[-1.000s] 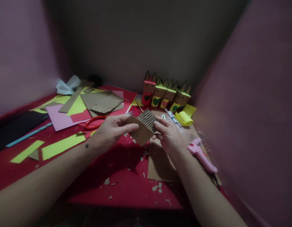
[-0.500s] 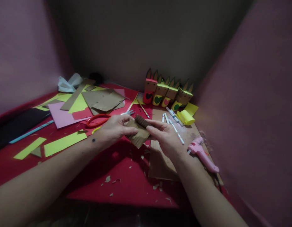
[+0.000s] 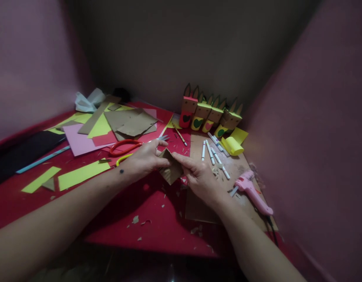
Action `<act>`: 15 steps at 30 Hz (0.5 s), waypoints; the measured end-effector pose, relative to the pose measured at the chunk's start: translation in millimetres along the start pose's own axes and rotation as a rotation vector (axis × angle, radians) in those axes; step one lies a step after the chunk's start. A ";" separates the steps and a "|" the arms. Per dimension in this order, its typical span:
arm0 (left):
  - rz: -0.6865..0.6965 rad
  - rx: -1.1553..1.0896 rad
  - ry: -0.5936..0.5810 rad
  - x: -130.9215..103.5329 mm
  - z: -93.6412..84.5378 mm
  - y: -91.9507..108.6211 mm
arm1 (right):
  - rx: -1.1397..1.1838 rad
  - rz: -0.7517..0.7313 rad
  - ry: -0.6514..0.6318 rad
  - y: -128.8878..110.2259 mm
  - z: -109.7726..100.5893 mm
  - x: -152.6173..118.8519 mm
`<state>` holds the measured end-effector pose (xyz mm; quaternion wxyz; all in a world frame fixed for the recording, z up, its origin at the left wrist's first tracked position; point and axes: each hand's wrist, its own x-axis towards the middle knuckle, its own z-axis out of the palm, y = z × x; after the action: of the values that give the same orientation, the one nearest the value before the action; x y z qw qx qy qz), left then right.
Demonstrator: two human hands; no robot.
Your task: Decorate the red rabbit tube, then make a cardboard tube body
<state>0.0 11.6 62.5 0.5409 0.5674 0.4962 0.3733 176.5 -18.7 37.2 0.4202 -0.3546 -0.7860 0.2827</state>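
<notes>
A small piece of brown cardboard is held up between my hands over the red table. My left hand pinches its left side, thumb in front. On its right side, my right hand grips it, with the index finger along the upper edge. The cardboard looks folded, with one corner pointing down. Red-handled scissors lie just behind my left wrist, and yellow handles show beside them.
Several paper figures stand at the back. White markers, a pencil and a pink glue gun lie on the right. Cardboard sheets, yellow strips and pink paper cover the left.
The dark ridged edge of the cardboard has turned out of sight, and its flat face now shows. My right index finger has stretched along the top edge. The view has shifted slightly.
</notes>
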 end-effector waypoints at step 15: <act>-0.018 -0.209 -0.045 -0.8 -2.6 -2.8 | -0.202 -0.121 -0.165 -11.3 -3.2 0.6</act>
<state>-3.1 11.3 60.2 0.6114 0.5116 0.4474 0.4053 175.3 -24.4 47.5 0.3325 -0.3227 -0.8622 0.2045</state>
